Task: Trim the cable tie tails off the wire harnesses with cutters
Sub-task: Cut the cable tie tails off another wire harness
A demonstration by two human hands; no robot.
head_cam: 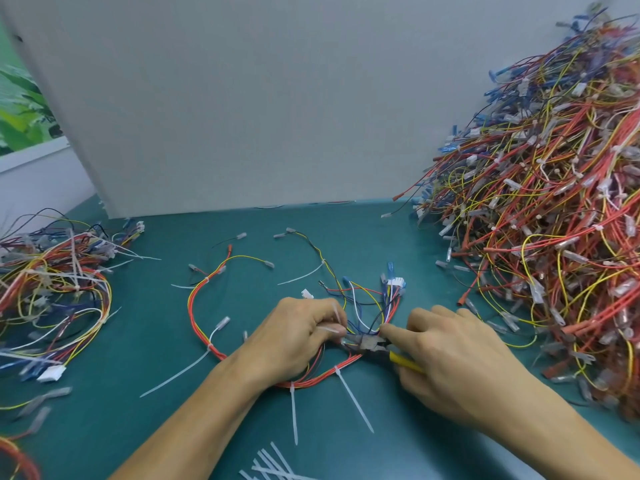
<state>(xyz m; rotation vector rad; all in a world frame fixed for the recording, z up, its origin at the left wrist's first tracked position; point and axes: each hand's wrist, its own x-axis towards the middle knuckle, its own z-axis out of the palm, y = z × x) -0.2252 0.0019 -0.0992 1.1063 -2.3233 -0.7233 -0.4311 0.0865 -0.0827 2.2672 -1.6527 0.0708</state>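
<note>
On the table (346, 237), red-orange harness (315, 378) trails long white tails (355, 402).

- Large pale grey flat panel (242, 98) standing upright at 12 o'clock.
- Green leafy printed picture (20, 112) at 10 o'clock, above a white ledge (31, 155).
- Teal matte tabletop (104, 427) from 9 through 6 o'clock.

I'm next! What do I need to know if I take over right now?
Left hand grips the harness, pinching a tie tail.
Right hand holds the yellow-handled cutters, jaws at that tail.
Done: some cut tails lie on the table.
Left: this cut, then at least three more long tails on this harness; the left pile shows long tails too.
</note>
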